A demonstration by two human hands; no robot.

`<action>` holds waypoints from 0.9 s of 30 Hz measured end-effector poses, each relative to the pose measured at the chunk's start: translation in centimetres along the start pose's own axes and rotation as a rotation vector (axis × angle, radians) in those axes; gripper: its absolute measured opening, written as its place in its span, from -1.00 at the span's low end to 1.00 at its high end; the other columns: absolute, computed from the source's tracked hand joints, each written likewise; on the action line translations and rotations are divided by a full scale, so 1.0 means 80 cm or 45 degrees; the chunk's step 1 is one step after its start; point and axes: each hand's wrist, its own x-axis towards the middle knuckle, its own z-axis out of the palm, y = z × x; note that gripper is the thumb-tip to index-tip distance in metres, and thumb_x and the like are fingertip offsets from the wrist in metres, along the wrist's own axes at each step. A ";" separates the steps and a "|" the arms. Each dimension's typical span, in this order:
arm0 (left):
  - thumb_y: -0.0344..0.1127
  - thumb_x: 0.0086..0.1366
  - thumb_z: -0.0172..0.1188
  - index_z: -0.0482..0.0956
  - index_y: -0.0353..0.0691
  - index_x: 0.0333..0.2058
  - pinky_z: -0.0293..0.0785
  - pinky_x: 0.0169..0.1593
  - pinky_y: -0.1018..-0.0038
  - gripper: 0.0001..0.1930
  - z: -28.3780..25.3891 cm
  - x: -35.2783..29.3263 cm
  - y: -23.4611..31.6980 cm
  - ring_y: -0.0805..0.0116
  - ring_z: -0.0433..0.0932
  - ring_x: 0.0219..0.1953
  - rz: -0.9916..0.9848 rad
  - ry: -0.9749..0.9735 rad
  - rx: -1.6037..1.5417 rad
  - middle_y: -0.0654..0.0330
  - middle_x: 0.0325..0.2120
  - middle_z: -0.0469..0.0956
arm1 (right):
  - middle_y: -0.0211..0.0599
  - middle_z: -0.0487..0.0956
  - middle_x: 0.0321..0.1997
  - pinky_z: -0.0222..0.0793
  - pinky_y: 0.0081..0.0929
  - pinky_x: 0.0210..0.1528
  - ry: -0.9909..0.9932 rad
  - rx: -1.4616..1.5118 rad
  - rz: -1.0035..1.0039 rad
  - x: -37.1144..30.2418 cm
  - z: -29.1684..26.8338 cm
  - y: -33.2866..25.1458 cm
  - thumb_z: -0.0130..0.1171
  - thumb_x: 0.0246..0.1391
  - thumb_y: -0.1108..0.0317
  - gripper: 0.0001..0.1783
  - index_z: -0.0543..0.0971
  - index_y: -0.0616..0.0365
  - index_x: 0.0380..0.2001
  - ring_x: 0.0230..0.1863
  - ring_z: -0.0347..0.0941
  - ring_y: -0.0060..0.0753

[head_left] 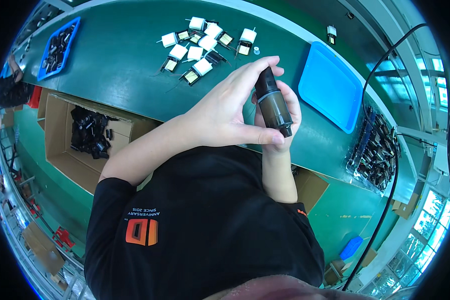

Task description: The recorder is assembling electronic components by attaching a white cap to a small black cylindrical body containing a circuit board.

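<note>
Dark cylinder (pixel 276 110): held between a worker's two hands above the near edge of a green workbench (pixel 120 55), its black cap toward the far side, a grey ring below that, then a brownish body narrowing to a black tip at the near end.
Left hand (pixel 230 102): half open in a wide C, grasping the cylinder, fingers about the capped far end and thumb stretched to the near tip.
Right hand (pixel 291 102): curled around the cylinder from behind and from the right, its fingers bent along the body; part of the grip is hidden.
White-and-black parts (pixel 202 67): loosely clustered on the bench beyond the left hand, thin wires trailing from several, with a small pale disc (pixel 256 50) lying at the cluster's right.
Blue trays: one (pixel 330 85) just right of the hands, another (pixel 48 75) at the far left, filled with small dark parts.
Bench's right end: a heap of dark pieces (pixel 377 150) near a hanging black cable (pixel 396 160).
Cardboard box (pixel 55 132): below the bench's near edge at left, holding a pile of black parts (pixel 90 132).
Far left: a co-worker's bare arm (pixel 16 70) beside the filled tray.
</note>
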 end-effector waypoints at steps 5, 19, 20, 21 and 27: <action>0.13 -0.09 0.50 0.04 -0.39 0.29 0.16 0.29 0.24 0.14 0.002 -0.001 0.001 0.00 0.28 0.23 0.060 -0.062 0.005 -0.10 0.16 0.28 | -0.02 0.41 0.13 0.31 -0.18 0.22 0.020 -0.321 -0.078 -0.010 -0.011 -0.004 0.46 -0.23 -0.20 -0.06 0.43 0.35 0.04 0.15 0.37 -0.12; 0.34 -0.09 0.36 -0.27 -0.40 0.35 0.08 0.34 0.11 0.34 0.021 -0.005 -0.016 -0.19 0.19 0.25 0.232 -0.114 0.006 -0.27 0.21 0.16 | -0.16 0.35 0.23 0.19 -0.13 0.34 0.144 -0.296 -0.049 -0.023 0.014 -0.010 0.51 -0.23 -0.15 -0.11 0.38 0.16 0.06 0.27 0.27 -0.13; 0.34 -0.09 0.36 -0.27 -0.40 0.35 0.08 0.34 0.11 0.34 0.018 -0.005 -0.011 -0.19 0.19 0.25 0.232 -0.111 0.014 -0.27 0.21 0.16 | -0.16 0.35 0.23 0.19 -0.13 0.34 0.138 -0.289 -0.051 -0.021 0.013 -0.008 0.51 -0.23 -0.15 -0.11 0.38 0.16 0.06 0.27 0.27 -0.13; 0.33 -0.10 0.37 -0.29 -0.40 0.35 0.09 0.33 0.11 0.35 0.015 -0.006 -0.004 -0.18 0.21 0.23 0.239 -0.119 0.074 -0.25 0.18 0.18 | -0.15 0.35 0.23 0.19 -0.13 0.34 0.126 -0.316 -0.090 -0.021 0.010 -0.006 0.50 -0.22 -0.15 -0.11 0.38 0.16 0.06 0.27 0.27 -0.13; 0.24 -0.12 0.44 -0.23 -0.46 0.33 0.18 0.25 0.14 0.32 0.024 -0.005 -0.007 -0.09 0.30 0.10 0.291 -0.098 0.111 -0.14 0.04 0.29 | -0.21 0.36 0.13 0.21 -0.17 0.29 0.115 -0.464 -0.310 -0.017 0.014 0.001 0.50 -0.20 -0.11 -0.16 0.39 0.19 0.02 0.21 0.30 -0.17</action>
